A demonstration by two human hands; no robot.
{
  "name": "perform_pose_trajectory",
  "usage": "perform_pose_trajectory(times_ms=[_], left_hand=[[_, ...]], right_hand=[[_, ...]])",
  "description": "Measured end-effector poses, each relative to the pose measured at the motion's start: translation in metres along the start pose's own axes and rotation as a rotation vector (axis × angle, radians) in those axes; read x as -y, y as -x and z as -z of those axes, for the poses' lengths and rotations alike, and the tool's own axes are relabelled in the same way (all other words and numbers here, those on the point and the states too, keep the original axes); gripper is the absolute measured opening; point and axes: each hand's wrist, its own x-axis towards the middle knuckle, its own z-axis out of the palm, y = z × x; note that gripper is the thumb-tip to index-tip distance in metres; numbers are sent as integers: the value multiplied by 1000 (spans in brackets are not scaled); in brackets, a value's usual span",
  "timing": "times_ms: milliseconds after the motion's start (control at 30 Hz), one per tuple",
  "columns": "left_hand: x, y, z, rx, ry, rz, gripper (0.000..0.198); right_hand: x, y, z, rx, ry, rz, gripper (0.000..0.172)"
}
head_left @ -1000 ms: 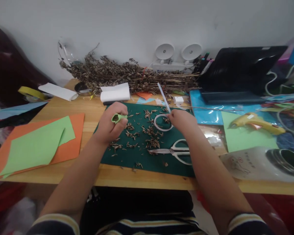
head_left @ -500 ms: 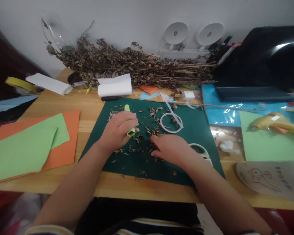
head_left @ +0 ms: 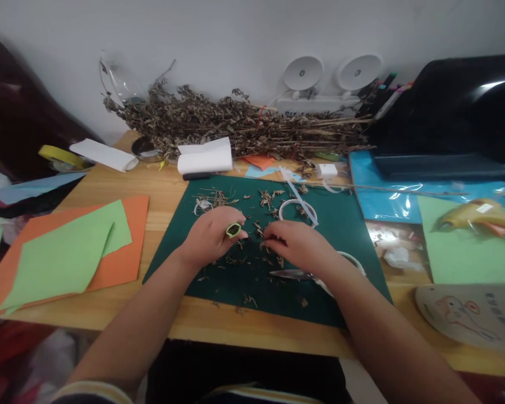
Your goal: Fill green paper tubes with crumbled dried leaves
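Observation:
My left hand (head_left: 212,234) is closed around a rolled green paper tube (head_left: 233,229), whose open end faces up and shows something dark inside. Just to its right, my right hand (head_left: 297,242) has thumb and fingertips close together over brown dried leaves (head_left: 258,229), which look pinched there. Both hands are above a dark green mat (head_left: 235,297) scattered with leaf bits. Scissors (head_left: 292,274) lie partly under my right wrist. A white tape ring (head_left: 298,201) sits beyond my right hand.
Dried stalks (head_left: 219,120) lie along the wall, with a white paper roll (head_left: 205,157) before them. Orange paper (head_left: 141,241) and green sheets (head_left: 67,252) are at left. A yellow glue gun (head_left: 480,216), blue folder (head_left: 362,196) and drawn-on pouch (head_left: 467,314) are at right.
My left hand has turned the green tube so its open end faces up. My right hand's fingers have drawn closer together, and the scissor blades have come into view. The camera view has shifted.

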Motion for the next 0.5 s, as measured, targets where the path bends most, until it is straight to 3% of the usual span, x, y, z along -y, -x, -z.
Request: perform_pose_trajectory(times_ms=[200, 267, 400, 500], left_hand=[[-7, -2, 2, 89, -140, -53, 23], [-9, -5, 2, 180, -187, -21, 29], [-15, -10, 3, 482, -234, 107, 38], [-19, -13, 3, 612, -218, 165, 38]], right_hand=[[-4, 0, -6, -498, -528, 51, 2], [-2, 1, -9, -575, -652, 34, 4], [5, 1, -17, -656, -873, -14, 9], [11, 1, -21, -744, -923, -10, 8]])
